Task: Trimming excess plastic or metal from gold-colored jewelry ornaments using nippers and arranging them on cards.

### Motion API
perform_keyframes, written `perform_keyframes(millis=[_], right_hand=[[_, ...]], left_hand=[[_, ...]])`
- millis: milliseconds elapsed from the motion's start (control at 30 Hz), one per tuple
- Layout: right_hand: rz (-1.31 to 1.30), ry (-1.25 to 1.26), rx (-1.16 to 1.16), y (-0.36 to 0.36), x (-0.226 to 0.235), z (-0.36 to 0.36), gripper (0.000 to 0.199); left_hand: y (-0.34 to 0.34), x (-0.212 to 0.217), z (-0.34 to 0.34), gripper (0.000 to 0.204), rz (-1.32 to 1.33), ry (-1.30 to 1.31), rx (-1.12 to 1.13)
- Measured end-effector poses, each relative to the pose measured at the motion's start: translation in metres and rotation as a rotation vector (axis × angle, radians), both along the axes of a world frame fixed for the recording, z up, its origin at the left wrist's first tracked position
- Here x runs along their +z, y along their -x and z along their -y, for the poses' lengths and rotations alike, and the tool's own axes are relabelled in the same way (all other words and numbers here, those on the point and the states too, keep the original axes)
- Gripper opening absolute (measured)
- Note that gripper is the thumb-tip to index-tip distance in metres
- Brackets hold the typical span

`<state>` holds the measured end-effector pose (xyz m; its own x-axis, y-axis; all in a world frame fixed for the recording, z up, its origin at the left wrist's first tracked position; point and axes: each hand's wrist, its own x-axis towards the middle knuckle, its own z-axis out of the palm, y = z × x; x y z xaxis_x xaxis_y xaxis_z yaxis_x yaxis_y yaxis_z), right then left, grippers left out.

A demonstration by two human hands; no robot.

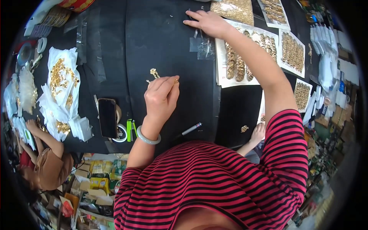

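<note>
My left hand (162, 96) is closed over the middle of the black table, a pale bangle on its wrist. Gold-coloured jewellery pieces (154, 73) stick out beyond its fingers, and a bit of gold shows by the thumb side. What lies inside the grip is hidden. My right hand (209, 23) reaches to the far side with its fingers stretched apart, low over the tabletop. Small clear plastic bags (203, 49) lie just nearer than it. Right beside that forearm are white cards (226, 79) bearing rows of gold-coloured ornaments (239, 69).
At left, white wrapping (46, 97) holds loose gold pieces. A phone (107, 118), tape rolls, a green stapler (131, 130) and a marker (191, 129) lie nearer me. Another person's hand (259, 132) rests at right; someone else (50, 153) sits at lower left.
</note>
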<state>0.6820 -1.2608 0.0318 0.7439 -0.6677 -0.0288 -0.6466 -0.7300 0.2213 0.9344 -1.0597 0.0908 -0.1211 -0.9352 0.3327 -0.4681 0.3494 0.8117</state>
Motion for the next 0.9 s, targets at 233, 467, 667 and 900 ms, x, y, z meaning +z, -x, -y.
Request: perform_keyframes(millis=[233,467,667,900], right_hand=[[0.092,-0.010,0.065,-0.027,0.002,0.002,0.024],[1.366,-1.251,-0.706,-0.072,0.050,-0.143,0.016],[1.112,-1.476,-0.886,-0.079,0.064,-0.276,0.019],[0.715,-0.580,-0.268,-0.071,0.102,-0.295,0.032]], left_hand=[[-0.008,0.003,-0.012,0.015,0.138,-0.004,0.036],[-0.021,-0.014,-0.073,0.016,0.012,-0.157,0.078],[-0.023,-0.003,-0.100,0.017,-0.007,-0.178,0.055],[-0.025,0.013,-0.126,0.016,0.021,-0.116,0.000]])
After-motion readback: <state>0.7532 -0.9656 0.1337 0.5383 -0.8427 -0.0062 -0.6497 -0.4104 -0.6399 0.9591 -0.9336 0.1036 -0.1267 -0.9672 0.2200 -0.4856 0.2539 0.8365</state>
